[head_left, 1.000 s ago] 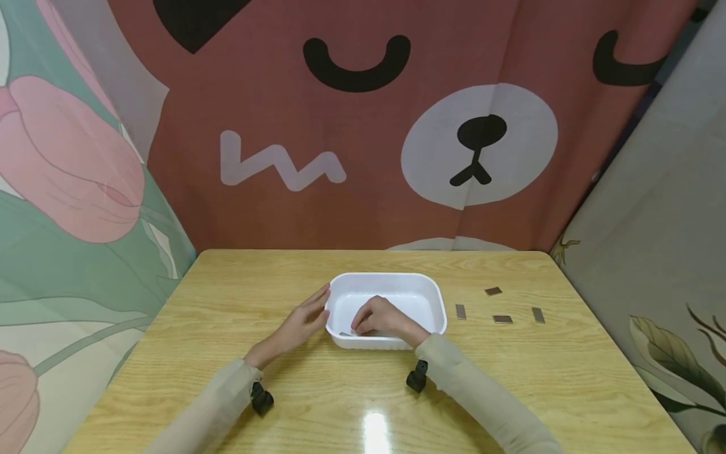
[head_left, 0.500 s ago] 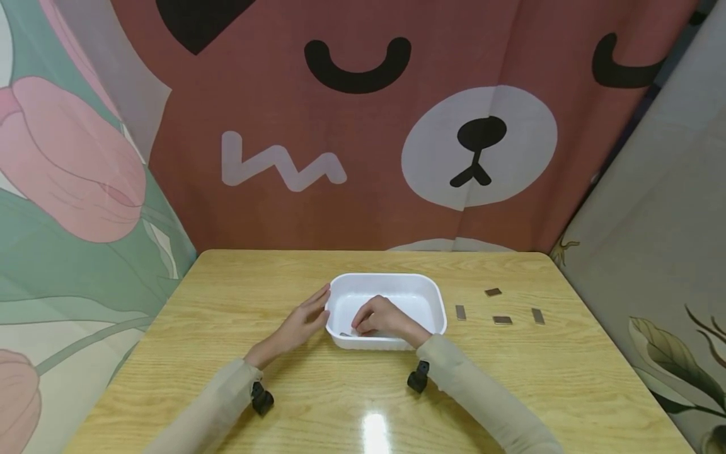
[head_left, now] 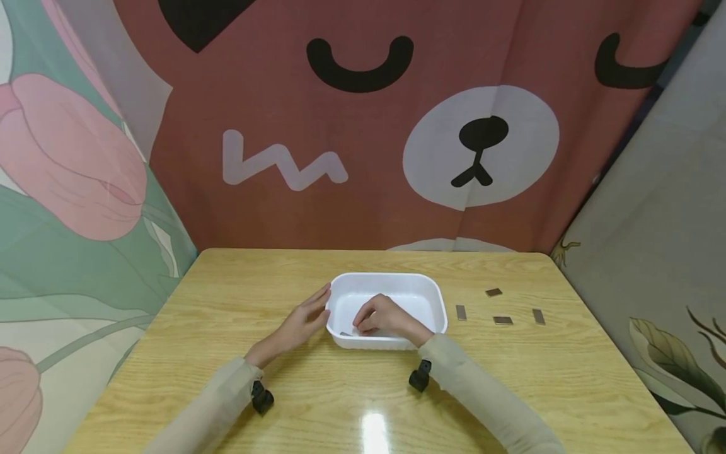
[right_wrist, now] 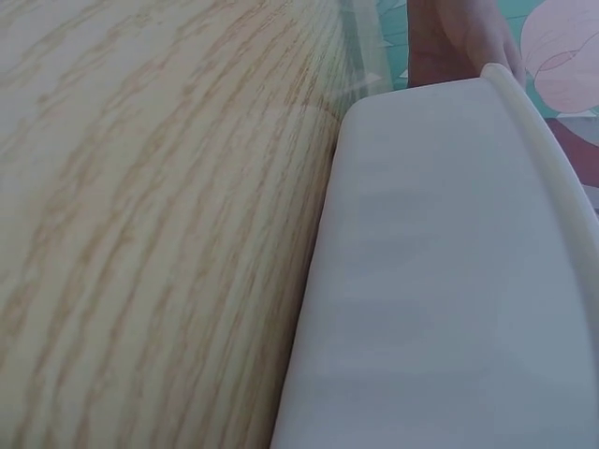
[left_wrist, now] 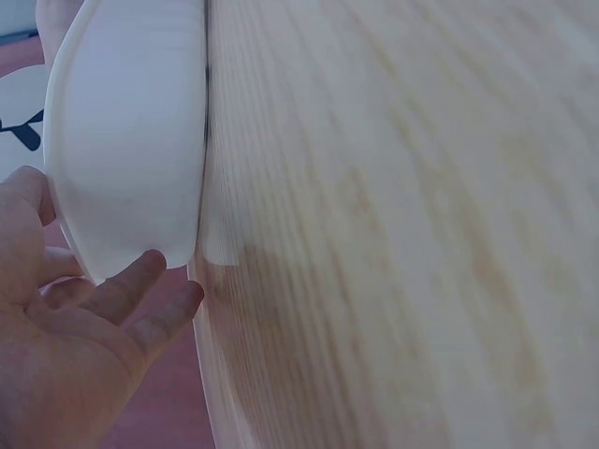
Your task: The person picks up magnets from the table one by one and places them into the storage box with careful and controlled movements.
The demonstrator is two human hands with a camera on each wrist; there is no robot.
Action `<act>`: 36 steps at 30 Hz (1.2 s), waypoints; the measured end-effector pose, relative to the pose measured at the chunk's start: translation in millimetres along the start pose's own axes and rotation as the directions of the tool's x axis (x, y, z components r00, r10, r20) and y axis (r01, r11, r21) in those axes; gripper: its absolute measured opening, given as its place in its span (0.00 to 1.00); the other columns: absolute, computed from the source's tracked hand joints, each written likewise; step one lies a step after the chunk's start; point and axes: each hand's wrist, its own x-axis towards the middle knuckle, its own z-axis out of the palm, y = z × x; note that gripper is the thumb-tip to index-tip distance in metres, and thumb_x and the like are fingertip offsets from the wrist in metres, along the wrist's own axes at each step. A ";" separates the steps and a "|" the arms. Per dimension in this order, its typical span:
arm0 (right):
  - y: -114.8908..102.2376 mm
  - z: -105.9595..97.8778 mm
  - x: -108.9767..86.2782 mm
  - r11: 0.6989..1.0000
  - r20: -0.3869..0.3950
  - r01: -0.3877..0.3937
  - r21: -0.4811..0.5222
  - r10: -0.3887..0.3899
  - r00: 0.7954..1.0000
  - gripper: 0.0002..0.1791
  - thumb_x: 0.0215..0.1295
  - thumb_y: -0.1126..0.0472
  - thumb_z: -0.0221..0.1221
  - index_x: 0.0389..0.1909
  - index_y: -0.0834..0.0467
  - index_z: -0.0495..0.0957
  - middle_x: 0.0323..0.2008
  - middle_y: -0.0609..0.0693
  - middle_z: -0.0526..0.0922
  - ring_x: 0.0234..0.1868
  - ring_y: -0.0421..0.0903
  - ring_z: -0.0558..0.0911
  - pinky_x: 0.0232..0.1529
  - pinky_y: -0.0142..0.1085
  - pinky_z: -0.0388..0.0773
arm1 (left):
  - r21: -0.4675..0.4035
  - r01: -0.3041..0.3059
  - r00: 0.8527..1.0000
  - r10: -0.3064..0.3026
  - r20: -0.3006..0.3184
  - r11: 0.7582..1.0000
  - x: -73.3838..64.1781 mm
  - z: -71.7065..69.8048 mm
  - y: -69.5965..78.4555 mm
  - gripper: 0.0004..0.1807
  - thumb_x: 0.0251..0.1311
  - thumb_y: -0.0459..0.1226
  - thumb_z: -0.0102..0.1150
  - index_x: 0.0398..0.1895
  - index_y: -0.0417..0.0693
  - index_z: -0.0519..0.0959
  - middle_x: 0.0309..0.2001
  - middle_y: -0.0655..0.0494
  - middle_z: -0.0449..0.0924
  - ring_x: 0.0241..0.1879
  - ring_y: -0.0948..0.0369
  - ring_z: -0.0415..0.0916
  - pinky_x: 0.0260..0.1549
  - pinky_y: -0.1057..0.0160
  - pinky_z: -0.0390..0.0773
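Note:
A white plastic basin (head_left: 414, 309) stands on the wooden table in the head view. My left hand (head_left: 299, 326) lies along its left end, fingers extended, with fingertips at the rim. The left wrist view has this hand's fingers (left_wrist: 136, 285) against the basin's outer wall (left_wrist: 131, 140). Inside the basin is my right hand (head_left: 382, 317), its fingers bent downward and fingertips close together near the front left corner. A small greyish piece (head_left: 345, 334) shows beside those fingertips. I cannot tell whether they pinch anything. The right wrist view has only the basin's outer side, with that hand hidden.
Several small dark rectangular tiles, among them one tile (head_left: 502, 320), lie apart on the table (head_left: 317, 391) to the right of the basin. A printed curtain (head_left: 363, 214) hangs behind the table, with others at both sides.
The right hand makes only a very slight shift inside the basin. The left hand, the basin and the tiles stay put.

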 end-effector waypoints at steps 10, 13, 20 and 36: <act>-2.7 -2.9 -4.6 1.000 -0.001 0.015 0.017 -0.015 1.000 0.03 0.61 0.75 0.63 0.33 0.70 0.86 0.28 0.58 0.86 0.26 0.41 0.84 0.31 0.34 0.85 | 0.005 0.016 1.000 -0.016 0.005 1.000 0.7 -0.2 4.6 0.27 0.70 0.29 0.55 0.68 0.25 0.62 0.74 0.40 0.53 0.72 0.42 0.53 0.66 0.47 0.62; -1.9 -3.3 -4.9 0.999 0.001 0.013 0.032 -0.013 1.000 0.04 0.61 0.75 0.63 0.33 0.70 0.86 0.28 0.59 0.86 0.27 0.43 0.85 0.32 0.36 0.86 | 0.002 0.027 0.999 -0.027 0.021 1.000 0.7 -2.4 10.8 0.27 0.70 0.29 0.54 0.68 0.24 0.61 0.74 0.39 0.53 0.72 0.41 0.52 0.67 0.46 0.61; -2.8 -5.0 -5.6 0.999 -0.005 0.010 0.044 -0.010 1.000 0.04 0.61 0.75 0.63 0.34 0.70 0.85 0.30 0.61 0.86 0.29 0.49 0.86 0.34 0.40 0.87 | -0.013 0.057 0.997 -0.056 0.047 0.998 0.8 -1.5 3.8 0.28 0.72 0.32 0.53 0.70 0.28 0.60 0.76 0.45 0.51 0.74 0.46 0.50 0.68 0.50 0.60; -0.6 -12.7 -11.6 0.999 -0.024 0.037 -0.006 -0.037 0.999 0.03 0.63 0.73 0.63 0.34 0.70 0.85 0.29 0.58 0.86 0.28 0.47 0.86 0.32 0.38 0.87 | -0.031 0.054 0.998 -0.052 0.047 0.998 0.8 -0.1 2.1 0.28 0.72 0.30 0.53 0.70 0.26 0.58 0.76 0.42 0.49 0.74 0.43 0.49 0.66 0.50 0.64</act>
